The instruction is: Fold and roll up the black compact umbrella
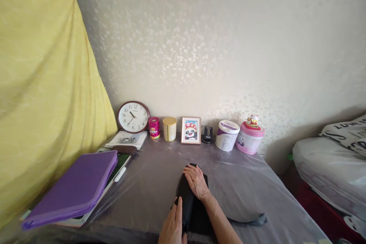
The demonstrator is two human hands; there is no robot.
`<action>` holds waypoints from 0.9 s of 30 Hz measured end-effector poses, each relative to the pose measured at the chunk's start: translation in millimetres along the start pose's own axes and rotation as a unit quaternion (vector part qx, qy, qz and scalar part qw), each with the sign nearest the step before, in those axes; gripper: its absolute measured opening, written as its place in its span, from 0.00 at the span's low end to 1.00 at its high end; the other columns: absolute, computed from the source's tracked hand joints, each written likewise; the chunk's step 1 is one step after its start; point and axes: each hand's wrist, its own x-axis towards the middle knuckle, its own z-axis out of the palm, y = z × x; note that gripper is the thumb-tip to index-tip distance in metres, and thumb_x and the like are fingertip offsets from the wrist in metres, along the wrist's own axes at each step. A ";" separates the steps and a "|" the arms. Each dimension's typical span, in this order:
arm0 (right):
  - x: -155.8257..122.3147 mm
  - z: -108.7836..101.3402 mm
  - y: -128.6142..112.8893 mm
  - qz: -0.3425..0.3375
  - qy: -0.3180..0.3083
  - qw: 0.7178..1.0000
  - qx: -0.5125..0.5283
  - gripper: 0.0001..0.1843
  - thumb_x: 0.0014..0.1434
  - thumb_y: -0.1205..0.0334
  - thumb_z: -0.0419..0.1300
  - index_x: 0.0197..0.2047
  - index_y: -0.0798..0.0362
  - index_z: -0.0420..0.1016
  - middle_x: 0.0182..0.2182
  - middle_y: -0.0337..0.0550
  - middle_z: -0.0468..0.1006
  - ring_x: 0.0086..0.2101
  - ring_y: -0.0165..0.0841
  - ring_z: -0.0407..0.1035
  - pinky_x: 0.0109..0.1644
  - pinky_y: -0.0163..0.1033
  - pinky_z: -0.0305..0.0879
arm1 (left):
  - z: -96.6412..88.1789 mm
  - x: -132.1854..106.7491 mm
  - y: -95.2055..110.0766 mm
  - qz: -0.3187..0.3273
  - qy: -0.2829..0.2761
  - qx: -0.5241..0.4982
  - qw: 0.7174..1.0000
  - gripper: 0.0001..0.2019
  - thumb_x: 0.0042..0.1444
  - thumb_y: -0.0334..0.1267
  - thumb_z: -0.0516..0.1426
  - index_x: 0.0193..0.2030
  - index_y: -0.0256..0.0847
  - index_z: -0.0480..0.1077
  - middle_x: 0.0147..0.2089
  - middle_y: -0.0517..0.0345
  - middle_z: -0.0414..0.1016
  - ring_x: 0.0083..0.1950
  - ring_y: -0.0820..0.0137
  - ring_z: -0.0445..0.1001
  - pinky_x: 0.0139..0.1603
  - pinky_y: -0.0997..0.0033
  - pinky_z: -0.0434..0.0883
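A black bundle of rolled or folded cloth (187, 202) lies lengthwise on the table in front of me. My right hand (196, 183) rests over its far end, fingers together and curved across the top. Along the near left side is my left hand (172, 223), its straight fingers pressed against the cloth and its thumb mostly out of sight. A flatter black part of the cloth (201, 221) spreads under my right forearm. To the right, a thin dark strip with a grey end (259, 219) trails over the table; its link to the bundle is hidden by the arm.
The table (137, 194) has a clear plastic cover. A purple folder (74, 183) and a white pen-like object (120, 174) lie left. Along the wall stand a clock (134, 117), tins, a framed panda picture (191, 130) and a pink tub (249, 139). Bagged bedding (328, 167) is right.
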 end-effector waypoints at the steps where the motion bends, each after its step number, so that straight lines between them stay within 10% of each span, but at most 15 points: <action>1: 7.0 0.6 5.8 0.008 0.002 1.000 -0.005 0.19 0.64 0.61 0.43 0.46 0.46 0.74 0.49 0.42 0.75 0.57 0.36 0.58 0.63 0.53 0.42 | 1.1 2.0 -1.1 -0.005 -0.005 0.000 1.000 0.45 0.38 0.26 0.50 0.66 0.29 0.36 0.67 0.45 0.47 0.67 0.62 0.51 0.63 0.67 0.53; 10: -12.3 13.7 34.6 0.247 0.206 0.947 -0.028 0.29 0.63 0.52 0.37 0.53 0.62 0.66 0.48 0.63 0.72 0.50 0.44 0.66 0.55 0.50 0.58 | 8.1 3.3 1.0 -0.005 0.028 0.027 0.999 0.45 0.37 0.23 0.49 0.66 0.32 0.39 0.68 0.48 0.45 0.67 0.63 0.49 0.63 0.68 0.52; 15: -28.3 30.7 -3.3 0.250 0.149 0.957 -0.008 0.25 0.61 0.53 0.44 0.57 0.56 0.63 0.53 0.59 0.69 0.54 0.46 0.63 0.55 0.49 0.59 | 10.0 2.0 6.4 0.000 0.017 0.049 0.999 0.42 0.39 0.20 0.47 0.66 0.32 0.40 0.68 0.47 0.42 0.68 0.64 0.48 0.63 0.70 0.53; 21: -16.3 30.8 -50.8 0.346 0.085 0.932 -0.071 0.35 0.60 0.57 0.45 0.64 0.72 0.47 0.59 0.72 0.55 0.56 0.53 0.58 0.53 0.53 0.59 | 15.9 -9.8 16.6 -0.021 0.033 0.051 0.998 0.38 0.43 0.20 0.46 0.65 0.30 0.45 0.67 0.42 0.44 0.66 0.63 0.53 0.61 0.68 0.57; 27: -18.2 27.3 -59.3 0.352 0.065 0.931 -0.074 0.34 0.59 0.59 0.47 0.64 0.71 0.48 0.60 0.72 0.54 0.58 0.52 0.56 0.55 0.50 0.57 | -3.0 -39.3 -4.3 -0.042 0.033 -0.178 0.983 0.40 0.44 0.26 0.53 0.66 0.36 0.45 0.66 0.46 0.53 0.64 0.62 0.56 0.61 0.67 0.59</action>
